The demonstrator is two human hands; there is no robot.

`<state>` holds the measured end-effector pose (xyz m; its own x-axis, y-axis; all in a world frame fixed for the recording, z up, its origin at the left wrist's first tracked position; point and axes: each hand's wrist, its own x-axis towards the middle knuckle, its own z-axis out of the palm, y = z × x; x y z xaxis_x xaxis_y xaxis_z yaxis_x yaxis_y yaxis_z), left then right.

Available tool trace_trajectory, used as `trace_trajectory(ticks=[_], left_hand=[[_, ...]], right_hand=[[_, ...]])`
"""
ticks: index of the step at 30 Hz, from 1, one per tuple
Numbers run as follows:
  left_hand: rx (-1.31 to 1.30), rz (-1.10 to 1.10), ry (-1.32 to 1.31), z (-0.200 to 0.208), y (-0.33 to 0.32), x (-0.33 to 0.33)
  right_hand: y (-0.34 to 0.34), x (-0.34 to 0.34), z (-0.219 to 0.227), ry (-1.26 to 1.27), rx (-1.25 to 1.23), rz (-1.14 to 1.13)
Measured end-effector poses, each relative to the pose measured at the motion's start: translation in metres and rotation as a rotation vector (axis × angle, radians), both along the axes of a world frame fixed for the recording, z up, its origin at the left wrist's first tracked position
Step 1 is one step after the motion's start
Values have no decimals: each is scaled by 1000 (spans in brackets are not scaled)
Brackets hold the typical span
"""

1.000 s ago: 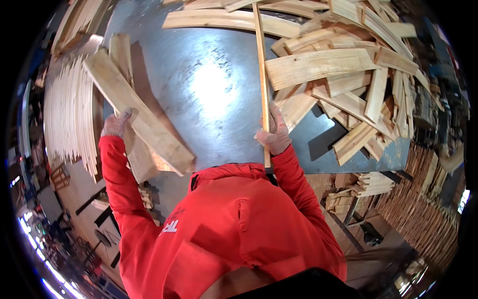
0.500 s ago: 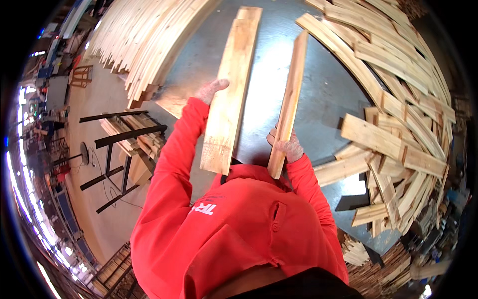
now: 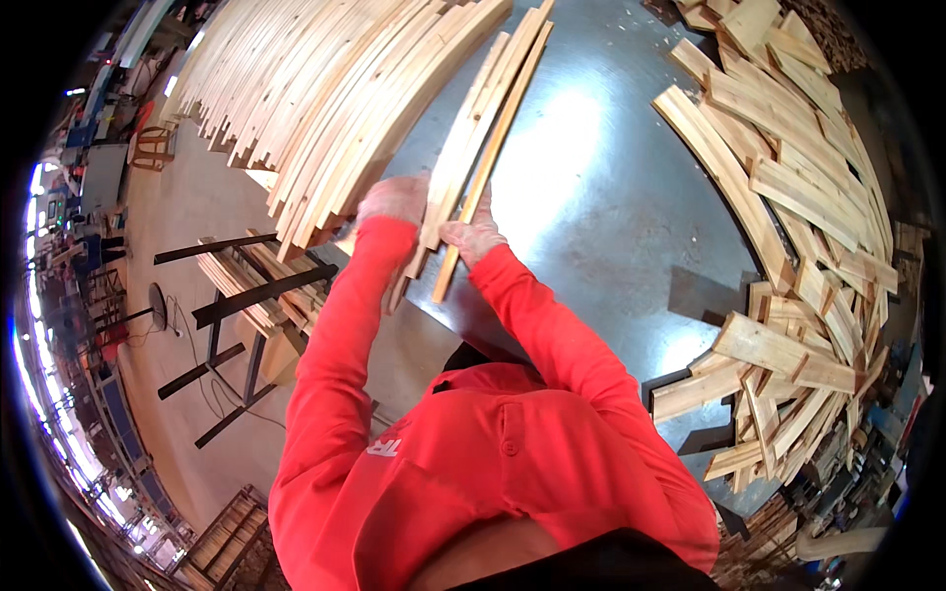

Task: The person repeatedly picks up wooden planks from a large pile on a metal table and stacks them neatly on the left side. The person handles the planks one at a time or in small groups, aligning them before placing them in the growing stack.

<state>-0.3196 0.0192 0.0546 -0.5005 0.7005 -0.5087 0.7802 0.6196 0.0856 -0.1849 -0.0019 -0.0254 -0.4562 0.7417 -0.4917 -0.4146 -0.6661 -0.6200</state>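
Between my hands stands a small bundle of pale wooden boards, turned on edge and pointing away from me. My left hand presses against the bundle's left side near its close end; most of its fingers are hidden. On the right side, my right hand is closed round the outermost narrow board, with a thin dark gap between that board and the others. Just left of the bundle lies a long row of boards on edge, packed side by side.
A grey metal tabletop spreads under the wood. Loose boards lie heaped along its right side. At the left, a dark metal stand holds more boards over the floor. A stool stands farther off.
Both hands have moved left and closer together. The boards they held apart, one flat side showing, now stand on edge together beside the row.
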Motion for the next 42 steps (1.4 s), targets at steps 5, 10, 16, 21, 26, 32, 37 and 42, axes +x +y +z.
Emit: trace_trajectory(ticks=[5, 10, 16, 21, 26, 32, 37, 42], left_hand=[[778, -195, 39, 12, -21, -28], [579, -512, 390, -25, -17, -61], [415, -546, 596, -20, 4, -51], [277, -479, 635, -33, 1, -55], [407, -309, 731, -47, -3, -28], [802, 151, -1048, 13, -113, 52], [1005, 353, -716, 38, -193, 9], [1300, 842, -861, 40, -294, -109]], right_hand=[[33, -79, -41, -341, 268, 140], [9, -31, -21, 368, 146, -207], [-12, 45, -7, -6, -58, -276], [-34, 82, -11, -120, 53, -108], [-70, 108, -6, -571, 463, 43], [-85, 50, 65, -524, 895, 419], [-81, -14, 85, -175, 1162, 995], [-6, -63, 24, -675, 623, -9]])
